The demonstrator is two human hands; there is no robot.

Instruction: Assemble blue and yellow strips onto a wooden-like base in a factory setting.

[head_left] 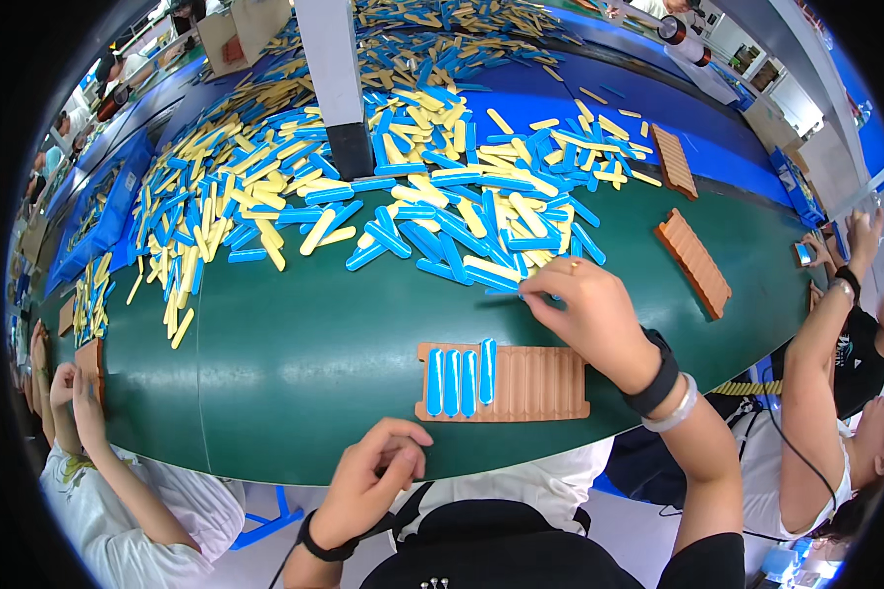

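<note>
Workroom with a curved green table [295, 393], backed by a blue belt surface [530, 93] and a white post [329, 69]. The right hand [584, 309] is held above the table, thumb and forefinger pinched on the end of a blue strip [502, 292], seen nearly edge-on. The left hand [373, 476] is loosely curled near the tray's lower left corner; whether anything is enclosed cannot be told. Between the hands, a brown ridged tray [545, 383] is laid flat, its leftmost grooves occupied by four blue pieces [452, 383], the fourth set higher than its neighbours. The step in hand is judged to be the picking of a further piece; the next move would call for it to be aligned with the first bare groove. Beyond, blue and yellow strips [452, 226] are heaped; at right, two spare trays [694, 263] are placed. Co-workers' hands [86, 412] are visible at left.
</note>
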